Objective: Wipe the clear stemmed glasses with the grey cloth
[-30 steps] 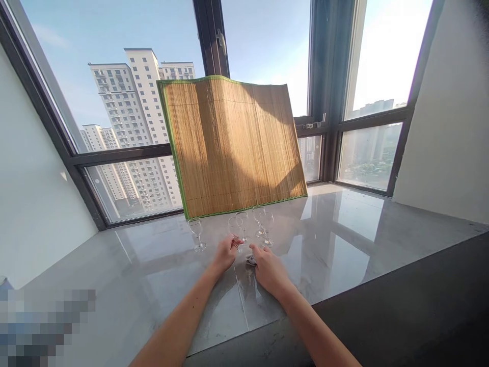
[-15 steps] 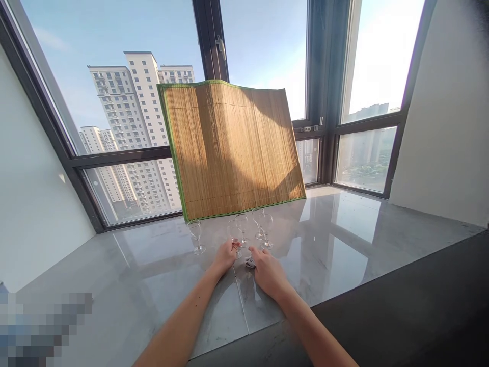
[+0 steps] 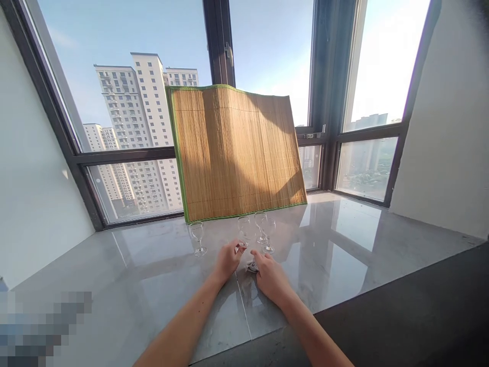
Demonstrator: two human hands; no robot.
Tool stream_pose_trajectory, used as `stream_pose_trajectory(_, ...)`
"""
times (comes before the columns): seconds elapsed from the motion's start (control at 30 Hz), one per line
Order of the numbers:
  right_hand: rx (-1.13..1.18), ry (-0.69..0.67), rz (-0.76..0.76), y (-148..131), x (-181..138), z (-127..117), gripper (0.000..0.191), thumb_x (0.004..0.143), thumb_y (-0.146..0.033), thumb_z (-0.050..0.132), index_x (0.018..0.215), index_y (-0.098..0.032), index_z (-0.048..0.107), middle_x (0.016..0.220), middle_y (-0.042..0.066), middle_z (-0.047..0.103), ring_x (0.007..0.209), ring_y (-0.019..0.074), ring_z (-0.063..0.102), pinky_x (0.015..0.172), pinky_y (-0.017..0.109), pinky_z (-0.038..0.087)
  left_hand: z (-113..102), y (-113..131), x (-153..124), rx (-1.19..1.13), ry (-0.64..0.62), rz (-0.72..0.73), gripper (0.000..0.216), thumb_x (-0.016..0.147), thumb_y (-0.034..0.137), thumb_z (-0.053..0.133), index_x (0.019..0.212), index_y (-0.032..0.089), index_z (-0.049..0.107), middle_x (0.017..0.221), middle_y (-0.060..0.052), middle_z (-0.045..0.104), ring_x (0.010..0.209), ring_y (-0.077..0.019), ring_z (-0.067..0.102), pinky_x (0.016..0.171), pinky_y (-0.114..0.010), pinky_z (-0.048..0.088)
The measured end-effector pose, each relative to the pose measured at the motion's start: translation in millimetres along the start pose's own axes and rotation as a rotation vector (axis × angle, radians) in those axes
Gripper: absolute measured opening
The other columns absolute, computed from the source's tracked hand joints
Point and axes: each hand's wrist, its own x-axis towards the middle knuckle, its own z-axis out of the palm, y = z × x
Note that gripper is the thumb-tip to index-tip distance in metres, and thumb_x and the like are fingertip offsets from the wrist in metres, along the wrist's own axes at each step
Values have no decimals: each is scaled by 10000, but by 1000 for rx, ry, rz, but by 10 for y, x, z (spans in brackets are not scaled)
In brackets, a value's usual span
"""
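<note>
My left hand (image 3: 229,259) is closed, its fingertips pinched at the lower part of a clear stemmed wine glass (image 3: 244,224). Glass outlines overlap there, so I cannot fully separate the held glass from one behind it. Crumpled in my right hand (image 3: 270,272) is a small grey cloth (image 3: 252,266), with the fingers closed over it and the index finger pointing toward the left hand. Just beyond the right hand, two more wine glasses stand upright, a nearer glass (image 3: 269,234) and a farther glass (image 3: 261,220). Another upright glass (image 3: 197,233) stands apart, left of my left hand.
Behind the glasses a bamboo mat (image 3: 237,153) with green edging leans against the window frame (image 3: 126,154). The glossy grey tiled ledge (image 3: 160,285) ends at a dark front edge on the right. White walls (image 3: 439,142) close both sides.
My left hand has shifted slightly right, and the glass at its fingers now overlaps the glass outline behind it. The right hand keeps the cloth. The whole view has shifted slightly.
</note>
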Motion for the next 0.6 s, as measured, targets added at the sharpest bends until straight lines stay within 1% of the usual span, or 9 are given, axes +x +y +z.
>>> stream_pose_trajectory(0.1,25,-2,25,5,-8,5,639,745,-39,419,1357,-220,439,999,76,635,921,213,595,684,261,338,-50,83,-30,44,39,6,284,901,408,497,983,224,697,867,-26,730,620,-127,573,639,-233,404)
stream_pose_trajectory(0.17,44,0,51,8,-20,12,656,742,-55,437,1373,-237,416,1008,70,629,863,203,610,686,262,343,-73,105,-42,37,57,1,288,908,401,491,1003,232,704,912,-27,736,633,-132,581,640,-235,408)
stream_pose_trajectory(0.23,72,18,65,17,-38,17,674,732,-65,456,1379,-247,403,1033,66,628,857,199,617,701,260,355,-83,109,-47,28,74,-5,289,910,390,491,1022,235,707,954,-33,737,666,-141,597,660,-240,423)
stream_pose_trajectory(0.33,117,78,68,52,-64,1,672,712,-66,469,1358,-244,422,1068,62,632,904,203,618,727,256,374,-84,100,-46,22,89,-2,287,906,378,502,1038,232,711,991,-41,735,727,-158,617,717,-260,449)
stream_pose_trajectory(0.43,126,153,102,106,-83,-60,649,711,-65,466,1337,-236,440,1085,62,637,904,201,621,723,255,387,-99,94,-48,39,73,-18,272,900,342,511,1051,235,710,1041,-41,728,794,-170,632,767,-274,463)
stream_pose_trajectory(0.53,135,249,110,155,-100,-146,631,722,-59,459,1327,-237,444,1113,68,634,896,197,624,701,249,398,-147,109,-63,108,74,-26,257,901,297,510,1059,244,706,1081,-43,716,886,-183,645,800,-273,459)
stream_pose_trajectory(0.6,151,311,97,170,-121,-198,616,739,-66,460,1330,-240,438,1125,73,630,894,199,625,681,247,409,-193,138,-79,178,88,-11,242,907,279,503,1026,246,711,1080,-48,711,929,-195,645,807,-270,449)
